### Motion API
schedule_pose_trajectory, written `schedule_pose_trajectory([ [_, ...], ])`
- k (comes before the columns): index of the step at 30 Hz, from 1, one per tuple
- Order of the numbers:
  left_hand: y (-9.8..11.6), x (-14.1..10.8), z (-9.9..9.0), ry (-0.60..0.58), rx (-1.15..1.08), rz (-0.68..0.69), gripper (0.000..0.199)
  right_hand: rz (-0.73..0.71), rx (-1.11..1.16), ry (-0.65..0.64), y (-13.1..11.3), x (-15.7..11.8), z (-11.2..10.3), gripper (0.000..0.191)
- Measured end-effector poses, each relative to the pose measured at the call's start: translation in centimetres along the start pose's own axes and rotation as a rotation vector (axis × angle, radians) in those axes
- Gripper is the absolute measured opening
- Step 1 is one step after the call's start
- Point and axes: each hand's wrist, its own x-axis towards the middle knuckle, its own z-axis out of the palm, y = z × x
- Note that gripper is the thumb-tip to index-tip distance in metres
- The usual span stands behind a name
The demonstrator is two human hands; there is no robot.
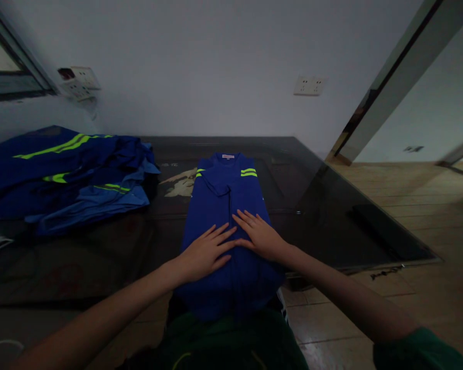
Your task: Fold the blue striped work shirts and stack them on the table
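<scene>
A blue work jacket point(216, 216) with yellow-green stripes near its shoulders lies folded lengthwise on the dark tabletop. Its collar, with a pale label point(228, 156), points toward the wall, and the lower end hangs over the near edge toward my body. My left hand point(206, 253) rests flat on the left half of the jacket, fingers spread. On the right half lies my right hand point(261, 235), also flat, its fingertips close to the front seam. The fingers of both hands nearly meet at the middle. Neither hand grasps anything.
A heap of blue garments point(73, 174) with yellow-green stripes lies at the left of the dark table point(293, 190). A flat black object point(381, 226) is near the table's right corner. Wall sockets point(309, 86) sit above the table. Wooden flooring point(428, 205) extends on the right.
</scene>
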Motion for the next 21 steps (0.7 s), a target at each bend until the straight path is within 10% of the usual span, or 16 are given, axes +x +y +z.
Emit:
schedule_pose_trajectory([
  [21,4.6,-6.9,1.9,0.053,0.143,0.219,0.074,-0.244,-0.289,0.137,-4.4,-8.4,2.4,0.058],
])
